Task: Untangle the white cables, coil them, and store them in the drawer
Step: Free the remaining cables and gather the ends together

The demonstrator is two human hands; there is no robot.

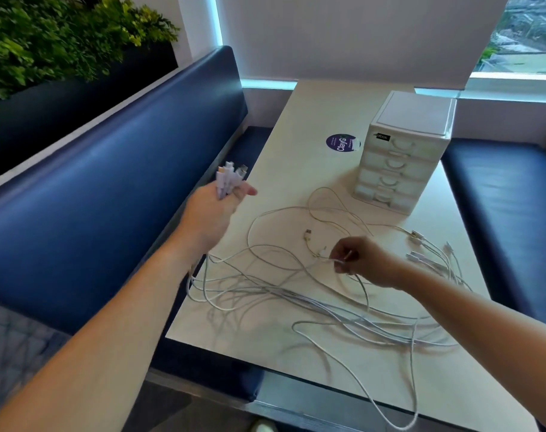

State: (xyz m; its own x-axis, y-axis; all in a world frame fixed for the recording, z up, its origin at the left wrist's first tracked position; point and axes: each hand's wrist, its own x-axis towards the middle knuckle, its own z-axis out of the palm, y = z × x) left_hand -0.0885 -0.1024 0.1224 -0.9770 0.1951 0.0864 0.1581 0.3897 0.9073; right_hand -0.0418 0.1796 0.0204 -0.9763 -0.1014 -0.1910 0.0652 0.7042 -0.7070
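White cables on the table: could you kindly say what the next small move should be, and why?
Probably lift the right hand, pinching one white plug, to the left hand, whose grip bunches several white plugs; the white cables lie crossed on the pale table.

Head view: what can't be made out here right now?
All head view:
- Cable count: cables overlap in the tangle.
- Plug types: plugs in left hand are blurred.
- Drawers: fronts hide the contents.
- Right hand: fingers hide which end it pinches.
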